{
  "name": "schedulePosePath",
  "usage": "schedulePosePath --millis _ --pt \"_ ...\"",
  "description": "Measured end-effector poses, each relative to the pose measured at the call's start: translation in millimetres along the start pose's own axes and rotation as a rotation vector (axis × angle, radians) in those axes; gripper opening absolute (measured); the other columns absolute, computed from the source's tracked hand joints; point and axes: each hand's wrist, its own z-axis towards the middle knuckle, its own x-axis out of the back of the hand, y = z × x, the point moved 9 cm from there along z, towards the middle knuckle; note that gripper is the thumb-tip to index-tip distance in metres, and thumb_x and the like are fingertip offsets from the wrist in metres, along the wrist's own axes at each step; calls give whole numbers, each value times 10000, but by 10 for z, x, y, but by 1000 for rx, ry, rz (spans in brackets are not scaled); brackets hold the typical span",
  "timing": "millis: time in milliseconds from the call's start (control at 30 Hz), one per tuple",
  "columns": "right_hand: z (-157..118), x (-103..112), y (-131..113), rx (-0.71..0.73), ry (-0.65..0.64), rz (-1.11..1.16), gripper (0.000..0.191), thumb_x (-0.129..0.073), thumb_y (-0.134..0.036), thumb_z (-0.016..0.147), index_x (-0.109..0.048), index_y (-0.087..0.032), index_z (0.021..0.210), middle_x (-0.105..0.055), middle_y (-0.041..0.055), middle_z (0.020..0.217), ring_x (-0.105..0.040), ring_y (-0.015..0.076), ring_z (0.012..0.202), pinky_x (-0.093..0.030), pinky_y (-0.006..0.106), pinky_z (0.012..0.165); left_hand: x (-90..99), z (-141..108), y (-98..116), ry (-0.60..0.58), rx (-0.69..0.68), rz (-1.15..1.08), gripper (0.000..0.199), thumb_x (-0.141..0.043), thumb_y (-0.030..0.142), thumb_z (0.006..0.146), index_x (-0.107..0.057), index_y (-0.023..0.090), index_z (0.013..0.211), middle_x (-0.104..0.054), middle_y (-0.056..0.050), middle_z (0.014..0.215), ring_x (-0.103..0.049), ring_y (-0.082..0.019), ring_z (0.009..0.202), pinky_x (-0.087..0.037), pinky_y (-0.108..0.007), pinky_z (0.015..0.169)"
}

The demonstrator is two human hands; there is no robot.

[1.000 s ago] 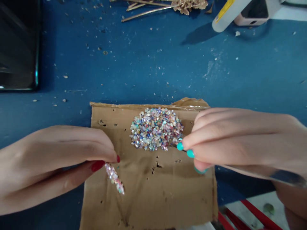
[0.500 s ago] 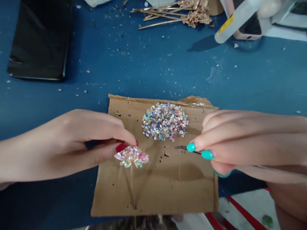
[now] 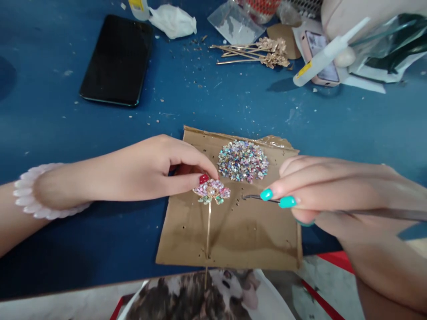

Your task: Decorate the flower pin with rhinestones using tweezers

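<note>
Between thumb and finger, my left hand (image 3: 156,166) pinches a gold hairpin (image 3: 212,191) by its flower-shaped head. Pink, purple and pale green stones cover that head, and its long thin stem points down toward me. My right hand (image 3: 320,186) is closed on dark metal tweezers (image 3: 255,196), whose fine tips point left, just above the cardboard and a short way right of the flower. Beyond both hands lies a round pile of small multicoloured stone chips (image 3: 243,161). I cannot make out anything between the tweezer tips.
A cardboard piece (image 3: 230,240) with small holes lies under the work on the blue table (image 3: 187,106). A dark tablet (image 3: 117,60) is at the back left. Behind are several gold hairpins (image 3: 248,55), a white bottle with a thin nozzle (image 3: 328,53) and a pink phone (image 3: 320,58).
The camera view has shifted, showing more of the table and my left wrist. Both hands keep their grips, and the flower now appears closer to the tweezer tips.
</note>
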Motion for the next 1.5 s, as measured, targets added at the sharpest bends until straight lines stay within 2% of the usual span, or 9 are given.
schedulePosePath --millis 233,400,500,633,700,767,933,1267,1500 --pt "-138 101 193 -32 -64 -152 122 -673 -118 833 -671 -217 904 -730 -1 842 -699 129 796 -573 273 793 16 2 32 11 -32 6 281 -467 311 920 -661 410 1096 -709 124 963 -650 -94 780 -514 -210 628" --pt "-166 73 225 -54 -256 -152 111 -644 -137 852 -660 -232 908 -734 12 823 -692 133 732 -573 272 730 19 -1 10 14 2 -9 305 -471 301 901 -676 416 1095 -709 119 936 -643 -107 751 -510 -223 605" --pt "-198 131 252 -84 -181 -169 81 -585 -204 910 -648 -252 895 -730 4 802 -683 129 706 -562 284 714 28 -4 10 19 6 -28 298 -478 292 900 -687 411 1075 -711 113 925 -641 -110 735 -498 -218 578" --pt "-205 132 213 -45 -129 -169 160 -511 -238 959 -642 -230 868 -729 26 794 -682 124 716 -543 277 679 24 -5 22 7 -1 -4 240 -505 272 924 -692 328 1064 -709 78 921 -641 -89 725 -476 -167 574" --pt "-177 114 185 -28 -155 -176 168 -509 -212 956 -642 -222 854 -730 23 788 -682 120 720 -540 266 671 17 -4 25 1 -1 11 227 -512 255 932 -682 319 1068 -706 78 934 -645 -76 748 -467 -144 590" --pt "-169 23 166 -17 -273 -176 126 -548 -179 929 -651 -218 868 -736 17 815 -686 120 736 -544 259 680 9 -3 23 -6 1 4 229 -511 236 935 -672 323 1071 -703 82 948 -646 -67 769 -468 -134 615" --pt "-161 90 176 -47 -151 -110 64 -626 -207 896 -647 -181 842 -729 18 808 -651 109 716 -507 265 715 -5 -15 8 -22 8 5 232 -495 219 945 -657 315 1080 -691 78 957 -638 -56 793 -466 -127 663" --pt "-175 28 152 -3 -172 -151 87 -600 -198 911 -651 -159 853 -719 36 826 -646 123 760 -494 286 737 -13 -33 -12 -48 15 61 244 -447 206 955 -656 216 1082 -696 5 979 -640 -82 843 -461 -163 746" --pt "-187 -3 83 72 -186 -268 137 -566 -227 933 -663 -159 863 -727 43 856 -660 128 776 -502 286 741 -16 -45 -23 -74 23 85 257 -430 162 962 -638 183 1111 -687 -23 1010 -630 -89 905 -446 -177 804"
